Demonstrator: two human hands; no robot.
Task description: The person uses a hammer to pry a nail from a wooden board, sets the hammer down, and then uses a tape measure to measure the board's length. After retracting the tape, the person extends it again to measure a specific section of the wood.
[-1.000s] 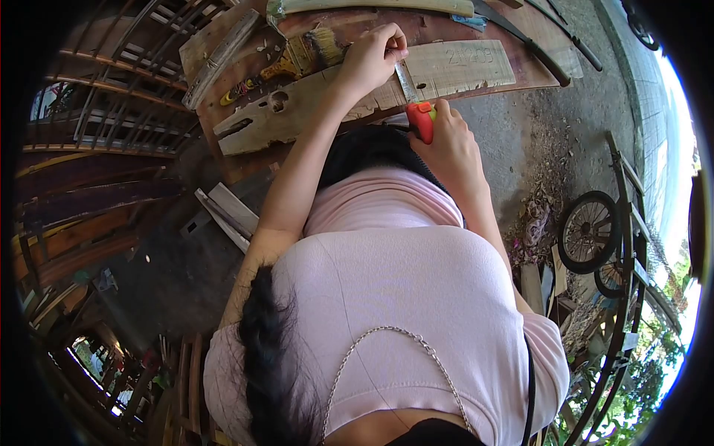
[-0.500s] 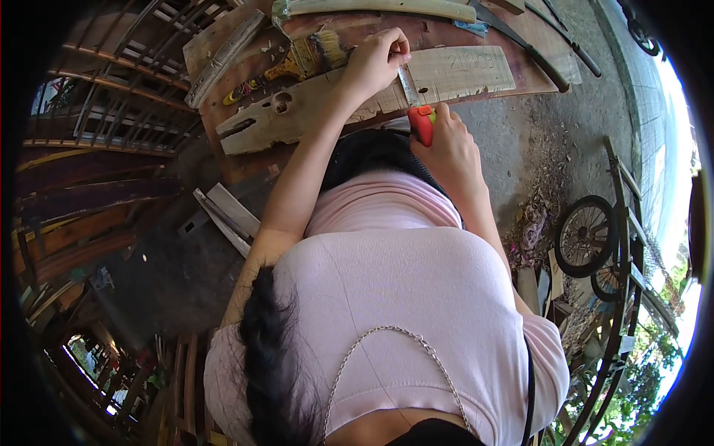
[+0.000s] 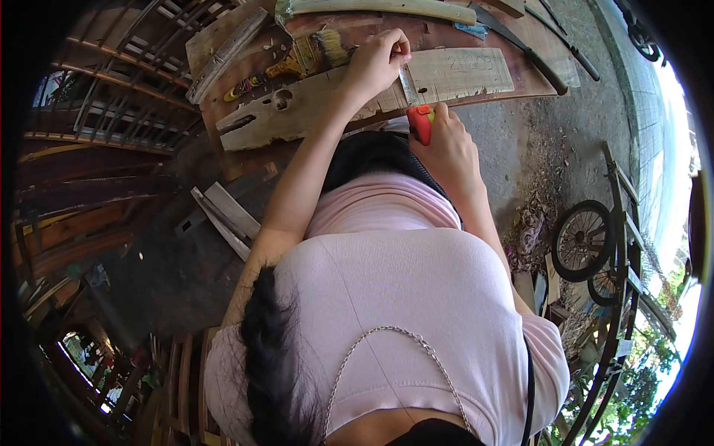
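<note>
A curved wooden plank [image 3: 461,73] with dark holes and markings at its right end lies on the reddish workbench. Across its width runs the pulled-out blade [image 3: 407,87] of a tape measure. My left hand [image 3: 381,58] pinches the blade's far end near the plank's upper edge. The red and green tape measure case [image 3: 421,125] is in my right hand [image 3: 448,145], fingers wrapped round it, at the plank's near edge.
On the workbench [image 3: 431,37] lie a brush [image 3: 301,59], a long pale wooden piece [image 3: 379,9], a saw [image 3: 524,48] with a dark handle and a rough wood strip [image 3: 227,56]. Wheels [image 3: 584,239] stand at the right, boards [image 3: 223,215] at lower left.
</note>
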